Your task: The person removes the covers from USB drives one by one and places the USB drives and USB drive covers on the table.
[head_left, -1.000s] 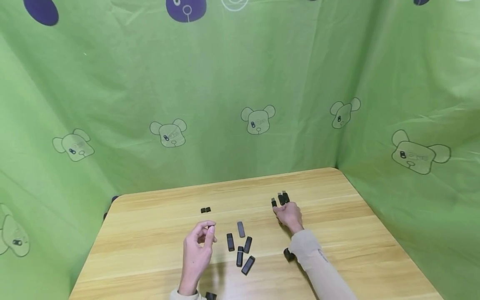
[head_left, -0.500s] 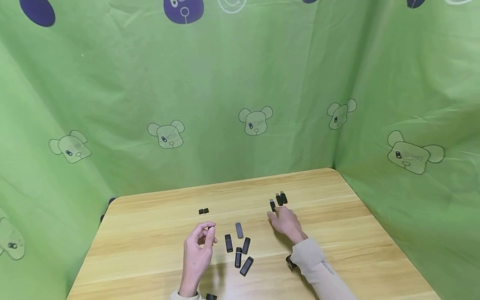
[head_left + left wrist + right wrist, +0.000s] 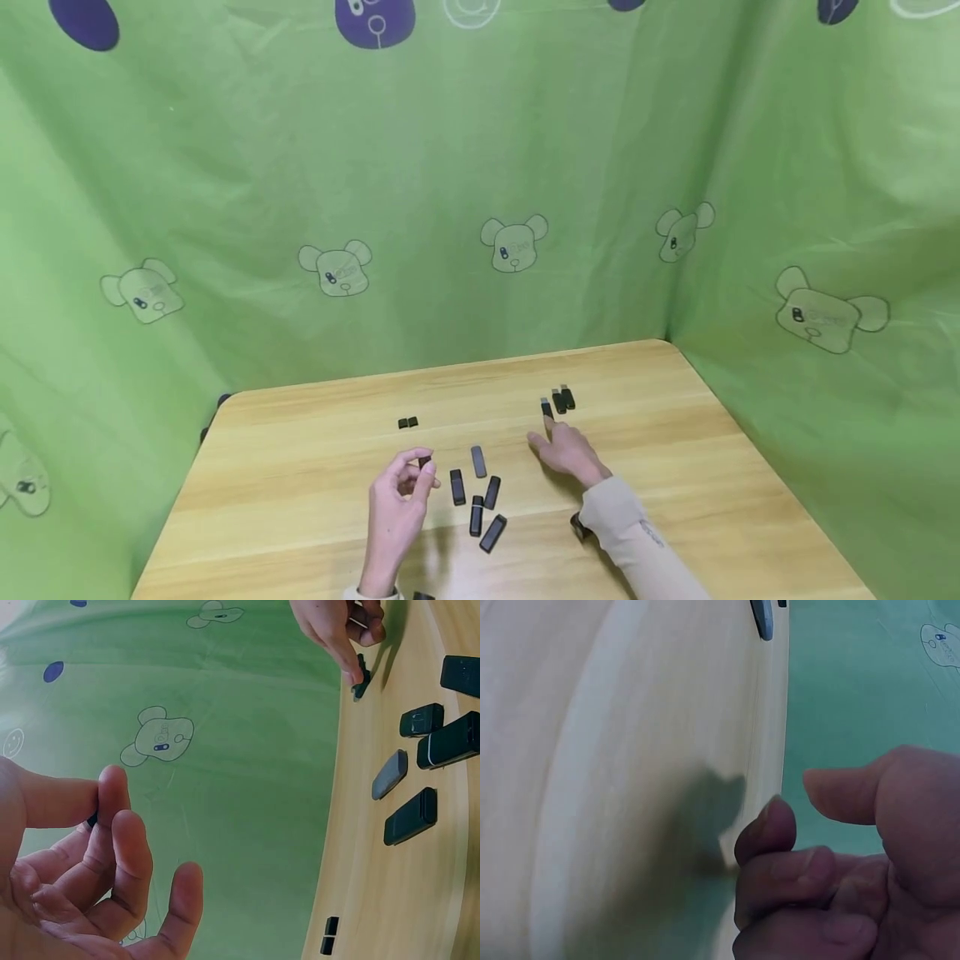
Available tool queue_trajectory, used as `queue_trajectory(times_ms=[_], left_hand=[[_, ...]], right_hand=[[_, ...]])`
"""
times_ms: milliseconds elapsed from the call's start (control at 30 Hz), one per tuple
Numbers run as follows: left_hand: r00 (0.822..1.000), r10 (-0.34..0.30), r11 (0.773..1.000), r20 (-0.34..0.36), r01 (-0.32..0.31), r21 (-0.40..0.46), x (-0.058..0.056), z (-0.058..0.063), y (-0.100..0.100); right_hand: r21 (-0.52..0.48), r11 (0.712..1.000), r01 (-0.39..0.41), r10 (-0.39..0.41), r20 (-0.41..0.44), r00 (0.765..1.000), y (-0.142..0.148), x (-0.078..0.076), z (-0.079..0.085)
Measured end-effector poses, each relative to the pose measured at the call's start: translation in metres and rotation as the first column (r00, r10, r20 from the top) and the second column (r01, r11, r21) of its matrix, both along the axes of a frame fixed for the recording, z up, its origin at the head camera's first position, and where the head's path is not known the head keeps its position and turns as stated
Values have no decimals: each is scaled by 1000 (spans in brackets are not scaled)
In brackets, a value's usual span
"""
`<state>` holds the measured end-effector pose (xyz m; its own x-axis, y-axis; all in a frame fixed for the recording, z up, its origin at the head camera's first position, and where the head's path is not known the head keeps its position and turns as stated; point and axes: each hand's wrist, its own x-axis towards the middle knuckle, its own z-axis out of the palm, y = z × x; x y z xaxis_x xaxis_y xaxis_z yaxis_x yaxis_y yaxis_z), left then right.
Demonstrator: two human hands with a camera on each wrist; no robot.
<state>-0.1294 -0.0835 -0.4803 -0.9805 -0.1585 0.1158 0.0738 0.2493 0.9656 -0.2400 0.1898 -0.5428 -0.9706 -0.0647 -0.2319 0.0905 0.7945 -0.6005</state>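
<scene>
My left hand [image 3: 397, 508] is raised over the table and pinches a small black cap [image 3: 424, 460] between thumb and index finger; in the left wrist view the fingers mostly hide it. My right hand [image 3: 570, 454] reaches to the back right. Its index fingertip rests on the near end of a black USB stick [image 3: 547, 408] with its metal plug bare, and the thumb stands apart. Close beside lie two more uncapped USB sticks [image 3: 563, 399], side by side. In the right wrist view the right hand [image 3: 817, 885] shows its other fingers curled with nothing in them.
Several dark USB sticks [image 3: 476, 516] lie loosely grouped between the hands, among them a grey one [image 3: 478, 461]. Two small black caps [image 3: 407, 422] sit together farther back. Green curtain [image 3: 420, 317] surrounds the wooden table [image 3: 285, 483] at the back and sides.
My right hand has drawn slightly back and left, its thumb now off the single USB stick while the index finger stays on it. The left hand's cap shows more now.
</scene>
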Motion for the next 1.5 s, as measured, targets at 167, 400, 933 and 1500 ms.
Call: queue_trajectory(times_ms=[167, 400, 933, 1500], left_hand=[[1000, -8, 1000, -3, 8, -12, -2, -2, 0], [1000, -11, 1000, 13, 11, -23, -2, -1, -2], [999, -37, 999, 38, 39, -33, -6, -3, -4], [981, -185, 981, 58, 188, -55, -6, -7, -7]], right_hand=[[-11, 1000, 4, -4, 5, 1000, 2, -5, -3], [-14, 1000, 7, -6, 26, 1000, 4, -10, -2], [1, 999, -38, 38, 22, 999, 11, -18, 0], [-72, 995, 64, -68, -54, 996, 10, -11, 15]])
